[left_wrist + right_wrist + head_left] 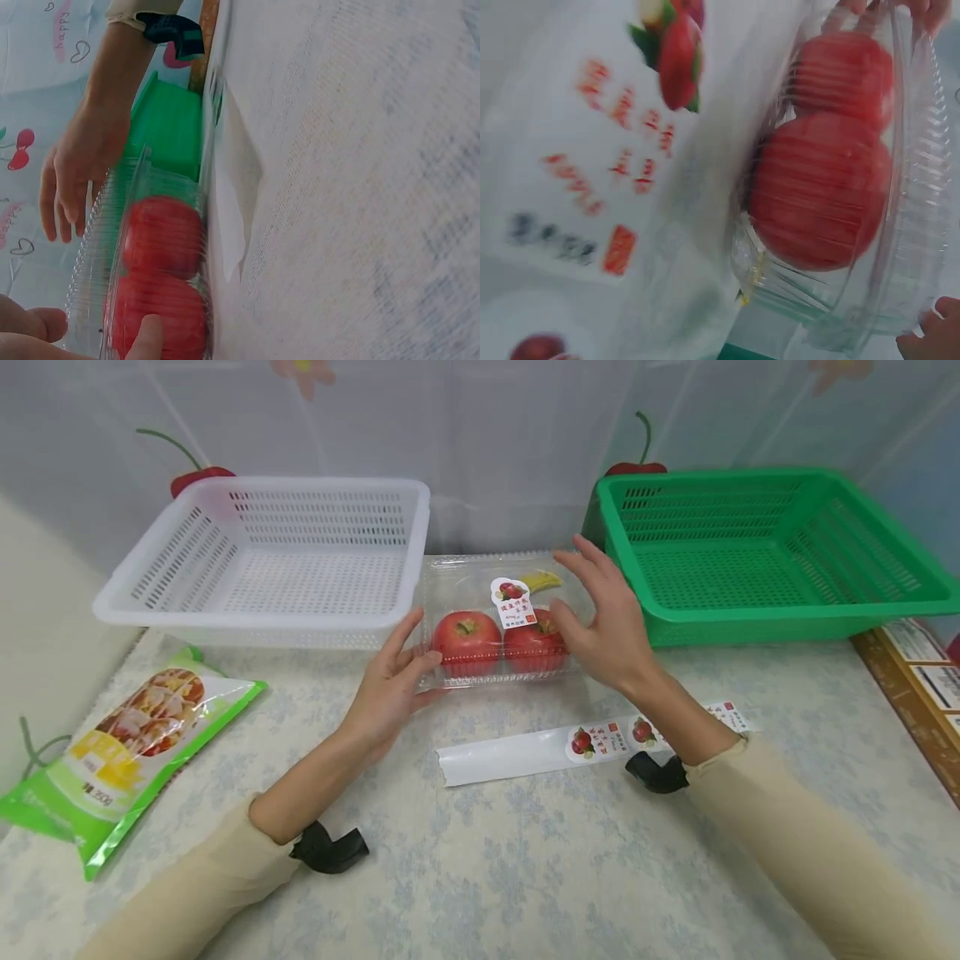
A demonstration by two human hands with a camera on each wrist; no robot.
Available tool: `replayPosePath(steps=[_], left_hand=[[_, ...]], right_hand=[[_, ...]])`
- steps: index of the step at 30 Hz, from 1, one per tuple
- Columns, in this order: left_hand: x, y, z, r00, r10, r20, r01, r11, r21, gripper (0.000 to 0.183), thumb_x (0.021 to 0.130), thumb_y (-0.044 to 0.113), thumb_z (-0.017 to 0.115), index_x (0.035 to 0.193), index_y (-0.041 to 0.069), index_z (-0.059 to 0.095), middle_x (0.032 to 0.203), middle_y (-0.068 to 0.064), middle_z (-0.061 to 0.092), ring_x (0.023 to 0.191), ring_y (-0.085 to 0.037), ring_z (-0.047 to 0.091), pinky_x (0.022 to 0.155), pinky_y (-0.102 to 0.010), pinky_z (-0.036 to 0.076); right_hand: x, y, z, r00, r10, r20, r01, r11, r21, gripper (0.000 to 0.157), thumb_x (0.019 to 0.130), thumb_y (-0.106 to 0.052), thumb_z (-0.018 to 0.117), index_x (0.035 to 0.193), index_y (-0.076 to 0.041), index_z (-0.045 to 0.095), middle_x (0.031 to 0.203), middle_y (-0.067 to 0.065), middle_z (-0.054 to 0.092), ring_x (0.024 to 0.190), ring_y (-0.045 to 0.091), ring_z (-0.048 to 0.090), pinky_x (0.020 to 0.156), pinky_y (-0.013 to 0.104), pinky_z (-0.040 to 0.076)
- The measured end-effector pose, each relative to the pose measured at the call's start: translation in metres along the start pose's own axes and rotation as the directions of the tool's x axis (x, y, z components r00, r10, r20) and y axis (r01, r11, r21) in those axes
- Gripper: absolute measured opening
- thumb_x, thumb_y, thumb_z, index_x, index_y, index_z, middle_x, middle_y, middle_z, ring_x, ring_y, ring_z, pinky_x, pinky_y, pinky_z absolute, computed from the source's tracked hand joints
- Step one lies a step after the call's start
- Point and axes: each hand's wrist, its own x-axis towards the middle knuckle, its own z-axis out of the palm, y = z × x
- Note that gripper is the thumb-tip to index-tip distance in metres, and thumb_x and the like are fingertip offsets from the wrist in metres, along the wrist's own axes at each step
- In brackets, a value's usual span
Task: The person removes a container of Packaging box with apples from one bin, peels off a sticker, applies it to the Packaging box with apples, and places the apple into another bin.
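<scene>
A clear plastic clamshell box [480, 585] lies on the table between the two baskets. Inside are two red apples [467, 639] side by side and a yellow curved piece [542, 581] like a banana. A white apple sticker [514, 602] sits on the lid. My left hand [386, 689] holds the box's near left corner, its fingertips against the plastic. Over the box's right side hovers my right hand [603, 618], fingers spread and slightly bent, gripping nothing. In the left wrist view, the right hand [86, 154] hangs loosely beyond the box.
A strip of stickers on white backing [510, 756] lies partly beneath the right forearm. At the back left stands a white basket [262, 614], at the back right a green basket [787, 614]. A green-and-white food bag [142, 735] lies on the left.
</scene>
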Motion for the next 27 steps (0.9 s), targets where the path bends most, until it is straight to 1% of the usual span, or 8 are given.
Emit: replayPosePath(steps=[4, 6, 8, 10, 13, 17, 22, 27], left_hand=[[0.000, -0.002, 0.000, 1.000, 0.006, 0.000, -0.006, 1.000, 0.002, 0.065, 0.102, 0.011, 0.053, 0.157, 0.029, 0.024, 0.149, -0.013, 0.039, 0.130, -0.022, 0.046, 0.091, -0.038, 0.052], [0.000, -0.003, 0.001, 1.000, 0.009, -0.005, -0.009, 1.000, 0.001, 0.065, 0.101, 0.011, 0.053, 0.157, 0.029, 0.025, 0.149, -0.013, 0.039, 0.130, -0.022, 0.046, 0.091, -0.038, 0.052], [0.000, -0.003, 0.001, 1.000, 0.007, -0.014, -0.007, 1.000, 0.002, 0.065, 0.101, 0.011, 0.054, 0.157, 0.028, 0.025, 0.148, -0.013, 0.040, 0.130, -0.022, 0.047, 0.091, -0.038, 0.052], [0.000, -0.003, 0.001, 1.000, 0.006, -0.019, -0.006, 1.000, 0.006, 0.065, 0.101, 0.011, 0.054, 0.157, 0.028, 0.025, 0.149, -0.013, 0.040, 0.130, -0.022, 0.047, 0.091, -0.039, 0.052], [0.000, -0.003, 0.001, 1.000, 0.000, -0.025, 0.000, 1.000, 0.018, 0.066, 0.101, 0.012, 0.054, 0.157, 0.030, 0.025, 0.150, -0.013, 0.039, 0.132, -0.022, 0.045, 0.092, -0.041, 0.052], [0.001, -0.002, 0.001, 1.000, -0.001, -0.020, 0.002, 1.000, 0.028, 0.066, 0.101, 0.012, 0.053, 0.158, 0.029, 0.024, 0.151, -0.014, 0.038, 0.133, -0.022, 0.044, 0.094, -0.045, 0.050], [0.000, 0.006, 0.000, 0.999, -0.038, 0.019, 0.036, 0.995, 0.095, 0.070, 0.100, 0.011, 0.053, 0.158, 0.030, 0.020, 0.155, -0.014, 0.028, 0.137, -0.027, 0.037, 0.094, -0.049, 0.049], [0.003, 0.021, -0.001, 0.987, -0.116, 0.111, 0.090, 0.972, 0.216, 0.079, 0.096, 0.011, 0.057, 0.158, 0.037, 0.015, 0.163, -0.008, 0.004, 0.144, -0.029, 0.022, 0.089, -0.053, 0.051]], right_hand=[[-0.021, -0.006, -0.012, 0.980, -0.067, -0.186, 0.092, 0.988, 0.128, 0.039, 0.091, 0.001, 0.059, 0.130, 0.002, 0.060, 0.135, 0.011, 0.057, 0.123, 0.022, 0.053, 0.100, 0.042, 0.045], [-0.030, -0.008, -0.022, 0.964, 0.051, -0.259, 0.025, 0.959, 0.283, 0.034, 0.091, 0.005, 0.058, 0.125, 0.004, 0.063, 0.123, 0.010, 0.063, 0.109, 0.020, 0.061, 0.092, 0.034, 0.050], [-0.039, -0.009, -0.034, 0.913, 0.276, -0.299, -0.080, 0.841, 0.535, 0.029, 0.092, 0.008, 0.057, 0.119, 0.004, 0.065, 0.107, 0.012, 0.066, 0.090, 0.022, 0.065, 0.081, 0.030, 0.054], [-0.048, -0.008, -0.047, 0.801, 0.525, -0.288, -0.144, 0.636, 0.758, 0.024, 0.093, 0.007, 0.056, 0.115, 0.000, 0.066, 0.094, 0.014, 0.066, 0.075, 0.023, 0.064, 0.070, 0.030, 0.055], [-0.060, 0.002, -0.067, 0.564, 0.791, -0.236, -0.138, 0.372, 0.918, 0.027, 0.096, 0.003, 0.055, 0.119, -0.008, 0.061, 0.093, 0.010, 0.059, 0.071, 0.024, 0.055, 0.063, 0.033, 0.053], [-0.066, 0.024, -0.091, 0.380, 0.897, -0.227, -0.244, 0.334, 0.910, 0.044, 0.098, -0.009, 0.059, 0.135, -0.030, 0.050, 0.126, -0.004, 0.041, 0.086, 0.018, 0.041, 0.084, 0.035, 0.050], [-0.060, 0.049, -0.110, 0.388, 0.905, -0.172, -0.438, 0.346, 0.830, 0.083, 0.094, -0.030, 0.067, 0.151, -0.056, 0.013, 0.158, -0.020, -0.002, 0.144, 0.016, 0.020, 0.116, 0.047, 0.019], [-0.052, 0.066, -0.120, 0.430, 0.898, -0.097, -0.502, 0.327, 0.800, 0.103, 0.089, -0.029, 0.073, 0.146, -0.064, -0.006, 0.153, -0.029, -0.021, 0.145, 0.004, 0.002, 0.116, 0.046, 0.014]])
